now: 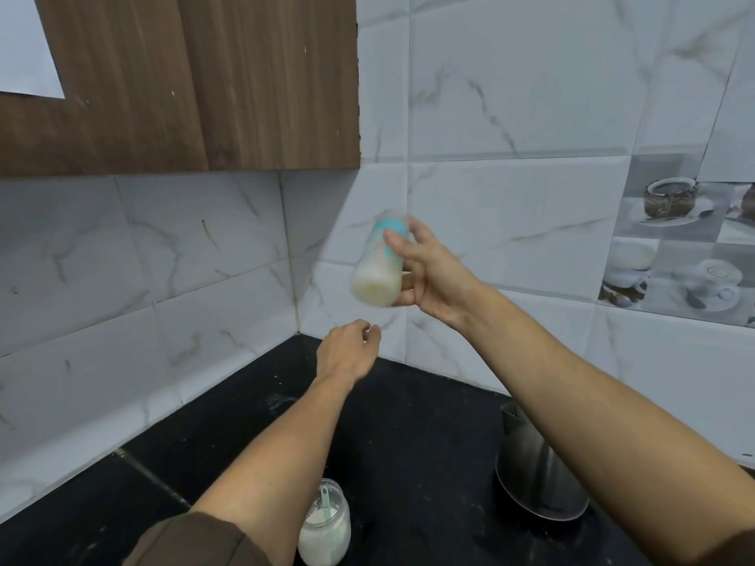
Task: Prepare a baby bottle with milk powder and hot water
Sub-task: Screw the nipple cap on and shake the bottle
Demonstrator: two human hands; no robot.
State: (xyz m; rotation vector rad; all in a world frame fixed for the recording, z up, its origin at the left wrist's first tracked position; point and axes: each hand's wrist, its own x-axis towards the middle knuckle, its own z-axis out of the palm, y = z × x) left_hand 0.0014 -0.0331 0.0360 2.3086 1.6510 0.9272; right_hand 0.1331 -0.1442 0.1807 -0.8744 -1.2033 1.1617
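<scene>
Head view, largest first. Marble-look wall tiles (510, 96) across the corner, wooden wall cabinet (184, 75) upper left, black countertop (408, 422) below. On the countertop at right: steel kettle (539, 484), partly hidden behind the right forearm. At bottom centre: glass jar of milk powder (325, 524), no lid seen on it, just beside the left forearm, well apart from the kettle.

Right hand (429, 279) raised in front of the tiles, well above the countertop, fingers and thumb wrapped round the baby bottle (378, 259). Bottle tilted and blurred, milky-white contents pooled at the lower end. Cannot tell whether teat or cap fitted. Left hand (347, 349) below the bottle, not touching it, fingers loosely curled, nothing visibly held. Teal scoop (325, 498) standing in the powder inside the jar.

Step, as a judgement: powder and water probably both in, given the white liquid. Blur and tilt point to shaking or swirling to mix. Likely near the end of the task.

Next move calls for a firm grip while mixing and a check for undissolved lumps. Then bottle down upright on the countertop, clear of kettle and jar. If the top is not sealed, needs the left hand to close it first. Jar lid not in view, so closing the jar probably outstanding.
</scene>
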